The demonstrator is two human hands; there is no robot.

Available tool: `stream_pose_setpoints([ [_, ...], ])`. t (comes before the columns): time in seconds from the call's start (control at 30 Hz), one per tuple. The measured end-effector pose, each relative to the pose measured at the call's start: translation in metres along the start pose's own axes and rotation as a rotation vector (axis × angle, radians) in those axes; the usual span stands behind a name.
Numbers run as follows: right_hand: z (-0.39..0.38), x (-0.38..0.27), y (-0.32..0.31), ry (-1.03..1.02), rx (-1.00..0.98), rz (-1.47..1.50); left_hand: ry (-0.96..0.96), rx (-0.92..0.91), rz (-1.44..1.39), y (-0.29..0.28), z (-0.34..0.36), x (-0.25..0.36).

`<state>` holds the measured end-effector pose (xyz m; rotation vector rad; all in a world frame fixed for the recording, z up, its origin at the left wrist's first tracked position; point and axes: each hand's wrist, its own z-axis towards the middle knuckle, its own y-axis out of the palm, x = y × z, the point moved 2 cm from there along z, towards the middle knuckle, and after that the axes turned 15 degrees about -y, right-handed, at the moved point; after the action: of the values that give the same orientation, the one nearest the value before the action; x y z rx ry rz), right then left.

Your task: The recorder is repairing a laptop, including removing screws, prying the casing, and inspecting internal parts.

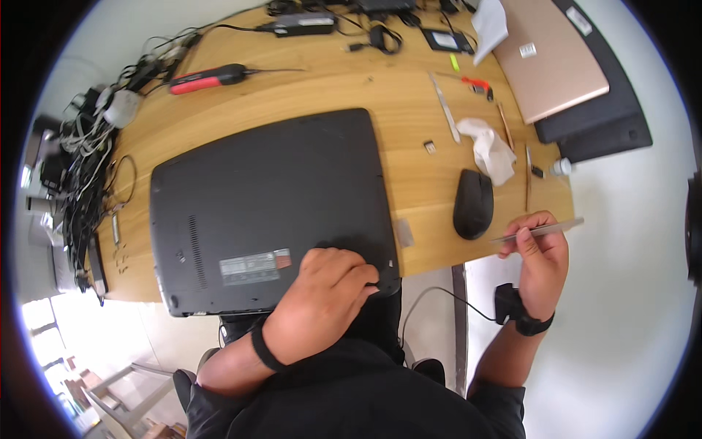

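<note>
A black laptop lies upside down, its underside with vent slots and a label facing up. My left hand is closed at its near edge, close to the right corner. Thumb and forefinger pinch a dark bit there, apparently the laptop's edge, and the other fingers curl over the underside. Off the table's right front corner, my right hand pinches a thin flat metal pry tool between thumb and fingers. That tool is held roughly level, clear of the laptop.
To the laptop's right are a black mouse, crumpled tissue, a metal strip and a small receiver. An electric screwdriver and a power adapter lie behind. Tangled cables fill the left; small screws lie nearby.
</note>
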<state>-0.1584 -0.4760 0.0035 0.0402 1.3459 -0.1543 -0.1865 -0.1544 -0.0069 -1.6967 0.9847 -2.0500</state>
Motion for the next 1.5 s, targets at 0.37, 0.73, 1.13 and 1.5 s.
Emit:
stream_pose_setpoints([
  [0.37,0.036,0.032,-0.020,-0.050,-0.277,-1.074,0.119,0.101,-0.035,-0.110,0.033,-0.017],
  [0.73,0.043,-0.003,-0.001,-0.138,-0.292,-1.269,-0.334,-0.081,0.231,-0.129,0.202,-0.155],
  [1.13,0.073,-0.146,0.166,-0.397,-0.488,-0.961,-0.233,-0.059,0.450,-0.178,0.171,-0.112],
  [1.5,0.167,-0.093,0.370,-0.483,-0.831,-0.898,-0.207,0.150,0.201,-0.202,-0.151,-0.112],
])
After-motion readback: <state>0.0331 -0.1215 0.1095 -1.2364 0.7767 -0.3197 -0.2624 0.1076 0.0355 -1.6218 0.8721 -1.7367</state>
